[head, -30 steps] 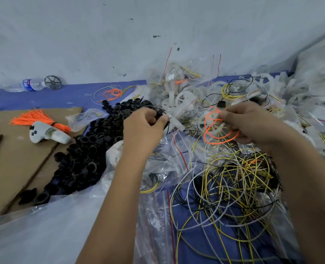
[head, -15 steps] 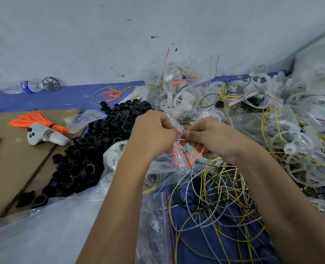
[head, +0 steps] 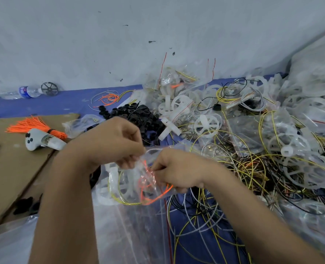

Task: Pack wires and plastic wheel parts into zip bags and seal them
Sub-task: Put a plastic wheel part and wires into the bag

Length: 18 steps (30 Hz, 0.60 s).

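a: where do i stand on the job?

b: early, by my read. the big heap of white plastic wheel parts (head: 283,119) filling the right and upper right of the frame is unbagged, and so is the tangle of yellow, black and white wires (head: 239,168) at right of centre. some filled zip bags (head: 169,79) already lean on the wall at upper centre.

a: and the one i'm on?

b: the clear zip bag (head: 138,180) sits at centre, with 1 white wheel and a yellow wire inside. my left hand (head: 117,141) pinches its upper edge, fingers curled on the plastic. my right hand (head: 178,170) has its fingertips closed on the orange wire (head: 156,197), which is partly in the mouth with a loop trailing out below. sealing is not yet done.

a: anything in the way?

b: loose bags and wires lie underneath, so snagging looks likely. around it: a pile of black rings (head: 137,115) above my left hand, cardboard (head: 15,168) at left with an orange wire bundle (head: 32,126) and a white controller (head: 41,141), and a water bottle (head: 28,91) at upper left.
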### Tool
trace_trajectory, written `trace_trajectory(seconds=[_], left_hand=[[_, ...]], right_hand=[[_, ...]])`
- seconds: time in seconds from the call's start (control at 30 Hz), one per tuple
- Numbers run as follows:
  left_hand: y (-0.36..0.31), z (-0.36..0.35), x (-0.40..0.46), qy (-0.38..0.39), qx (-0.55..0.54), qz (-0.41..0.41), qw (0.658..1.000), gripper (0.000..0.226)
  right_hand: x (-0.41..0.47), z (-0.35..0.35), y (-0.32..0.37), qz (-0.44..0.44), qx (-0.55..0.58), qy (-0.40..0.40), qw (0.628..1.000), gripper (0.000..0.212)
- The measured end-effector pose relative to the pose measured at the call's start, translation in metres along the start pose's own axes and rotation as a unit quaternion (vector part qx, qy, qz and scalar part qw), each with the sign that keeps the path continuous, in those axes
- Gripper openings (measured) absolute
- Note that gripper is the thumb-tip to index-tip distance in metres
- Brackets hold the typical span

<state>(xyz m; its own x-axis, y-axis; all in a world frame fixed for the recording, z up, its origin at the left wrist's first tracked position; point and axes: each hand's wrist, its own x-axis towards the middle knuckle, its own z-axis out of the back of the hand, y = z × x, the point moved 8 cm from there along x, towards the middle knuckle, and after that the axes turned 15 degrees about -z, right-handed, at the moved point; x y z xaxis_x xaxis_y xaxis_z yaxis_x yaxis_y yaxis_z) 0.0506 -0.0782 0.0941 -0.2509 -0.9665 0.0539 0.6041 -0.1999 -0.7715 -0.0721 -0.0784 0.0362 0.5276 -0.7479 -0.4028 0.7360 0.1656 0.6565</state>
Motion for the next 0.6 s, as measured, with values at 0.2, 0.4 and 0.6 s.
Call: trace_trajectory(seconds=[0.2, 0.4, 0.6], left_hand=[[0.005, -0.010, -0.014, 0.127, -0.049, -0.017, 0.991, 0.020], [-0.033, -0.015, -0.001, 0.054, -0.132, -0.130, 0.981, 0.014], [-0.041, -0.021, 0.019, -0.061, -0.225, -0.140, 0.962, 0.018]], right_hand=[[0.009, -0.018, 0.026, 0.020, -0.095, -0.131, 0.987, 0.036], [0.001, 0.010, 0.025, 0.095, 0.149, -0.221, 0.959, 0.030], [0.005, 0.018, 0.009, 0.086, 0.070, -0.114, 0.987, 0.016]])
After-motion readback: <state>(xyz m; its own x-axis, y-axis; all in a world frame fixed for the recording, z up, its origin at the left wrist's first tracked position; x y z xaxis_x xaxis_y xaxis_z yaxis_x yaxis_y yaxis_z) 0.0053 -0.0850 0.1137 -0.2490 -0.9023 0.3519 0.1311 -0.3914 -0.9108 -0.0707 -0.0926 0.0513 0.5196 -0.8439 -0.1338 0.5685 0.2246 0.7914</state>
